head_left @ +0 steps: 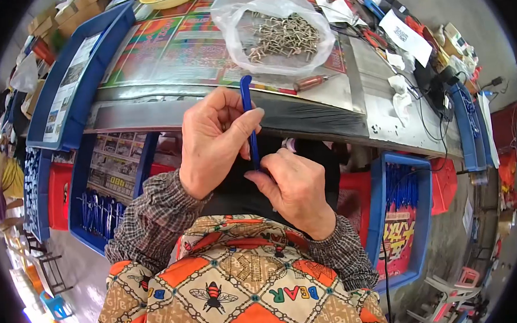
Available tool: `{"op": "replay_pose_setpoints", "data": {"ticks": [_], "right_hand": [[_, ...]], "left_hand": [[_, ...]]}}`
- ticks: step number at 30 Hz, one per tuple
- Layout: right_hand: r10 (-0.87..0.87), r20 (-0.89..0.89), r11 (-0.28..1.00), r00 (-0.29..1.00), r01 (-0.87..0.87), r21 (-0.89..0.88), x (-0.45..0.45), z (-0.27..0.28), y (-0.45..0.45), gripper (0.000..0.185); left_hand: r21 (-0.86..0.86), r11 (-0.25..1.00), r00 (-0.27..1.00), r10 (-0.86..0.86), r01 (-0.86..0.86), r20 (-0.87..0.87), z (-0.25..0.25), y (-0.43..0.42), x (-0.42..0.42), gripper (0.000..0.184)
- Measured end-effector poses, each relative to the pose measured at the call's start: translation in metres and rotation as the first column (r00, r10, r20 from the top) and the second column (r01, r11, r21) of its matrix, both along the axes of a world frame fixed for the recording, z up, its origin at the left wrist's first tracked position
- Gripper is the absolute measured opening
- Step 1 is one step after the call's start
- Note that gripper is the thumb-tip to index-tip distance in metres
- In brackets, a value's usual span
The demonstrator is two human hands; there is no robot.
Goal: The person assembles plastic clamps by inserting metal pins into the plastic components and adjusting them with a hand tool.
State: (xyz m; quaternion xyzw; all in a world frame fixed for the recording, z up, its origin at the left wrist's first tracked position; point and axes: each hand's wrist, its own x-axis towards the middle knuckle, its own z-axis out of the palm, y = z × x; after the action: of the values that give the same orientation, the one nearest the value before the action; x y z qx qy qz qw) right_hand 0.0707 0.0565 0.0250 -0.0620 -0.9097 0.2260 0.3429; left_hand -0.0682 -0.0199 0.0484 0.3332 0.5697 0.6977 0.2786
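Your slim blue piece, below the bag: smooth, glossy plastic. Bag itself: thin, crumpled clear plastic film; metal pieces inside, shiny. Left of bag: printed sheet, slick and glossy; farther left, tray of smooth hard plastic. Table edge below bag: dull, worn, possibly metal, hard to judge. Your sleeves: matt, crinkled woven cloth.

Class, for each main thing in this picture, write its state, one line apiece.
Blue piece: held, with both hands on it.
Left hand: closed on its upper part.
Right hand: pinching its lower end.
Plastic bag: open.
Metal pieces: heaped loose inside the bag.
Screwdriver: lying down, not in hand.
Blue tray at lower right: partly filled.
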Motion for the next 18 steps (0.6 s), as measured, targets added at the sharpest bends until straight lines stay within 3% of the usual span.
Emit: {"op": "replay_pose_setpoints", "data": {"ticks": [3,6,16,18], "right_hand": [[-0.069,0.064,0.983,0.996,0.057,0.172,0.002,-0.003,0.0,0.025],[-0.093,0.057,0.974,0.994,0.079,0.212,0.004,-0.015,0.003,0.026],[-0.074,-0.04,0.987,0.996,0.079,0.141,0.004,-0.046,0.005,0.026],[-0.081,-0.054,0.991,0.995,0.086,0.103,0.005,-0.042,0.005,0.026]], "left_hand": [[-0.009,1.0,0.999,0.021,-0.021,-0.032,-0.005,0.004,0.006,0.013],[-0.01,0.999,0.996,0.044,-0.045,-0.08,-0.01,0.007,0.013,0.013],[-0.025,0.995,0.978,0.091,-0.098,-0.187,-0.024,0.012,0.02,0.012],[-0.043,0.996,0.988,0.077,-0.083,-0.134,-0.023,0.012,0.02,0.012]]}}
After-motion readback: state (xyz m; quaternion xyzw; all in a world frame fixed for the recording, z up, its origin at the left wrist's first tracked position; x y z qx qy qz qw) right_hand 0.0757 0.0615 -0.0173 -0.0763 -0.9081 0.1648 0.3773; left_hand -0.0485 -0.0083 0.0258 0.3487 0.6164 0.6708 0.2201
